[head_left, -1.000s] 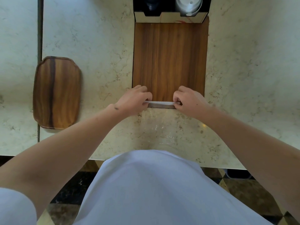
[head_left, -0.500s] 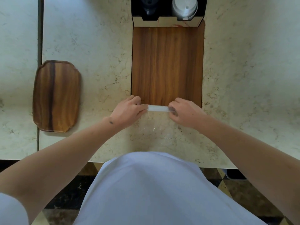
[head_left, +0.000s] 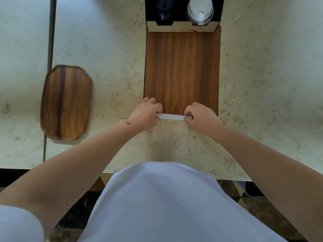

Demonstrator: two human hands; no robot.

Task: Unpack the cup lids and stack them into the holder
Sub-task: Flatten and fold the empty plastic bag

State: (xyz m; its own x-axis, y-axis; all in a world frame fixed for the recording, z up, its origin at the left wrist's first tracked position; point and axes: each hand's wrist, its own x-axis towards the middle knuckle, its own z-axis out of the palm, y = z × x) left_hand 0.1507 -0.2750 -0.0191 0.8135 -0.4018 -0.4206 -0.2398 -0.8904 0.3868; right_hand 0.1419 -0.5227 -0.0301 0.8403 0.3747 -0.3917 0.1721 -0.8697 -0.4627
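Observation:
My left hand (head_left: 146,116) and my right hand (head_left: 201,118) each pinch one end of a white strip (head_left: 172,117), the top edge of a clear plastic bag (head_left: 174,142). The bag is nearly see-through and lies over the counter towards me; what it holds cannot be made out. The strip is stretched along the near edge of a wooden board (head_left: 181,70). At the board's far end stands the black lid holder (head_left: 181,27), with white cup lids (head_left: 201,11) stacked in its right slot and dark lids (head_left: 163,9) in its left slot.
A small wooden tray (head_left: 65,102) lies on the marble counter (head_left: 108,49) to the left. A dark seam (head_left: 49,32) runs down the counter at far left. The counter's front edge is just before my body.
Both hands slid slightly towards me with the strip, drew closer together, then spread apart again, pulling the strip taut at the board's near edge.

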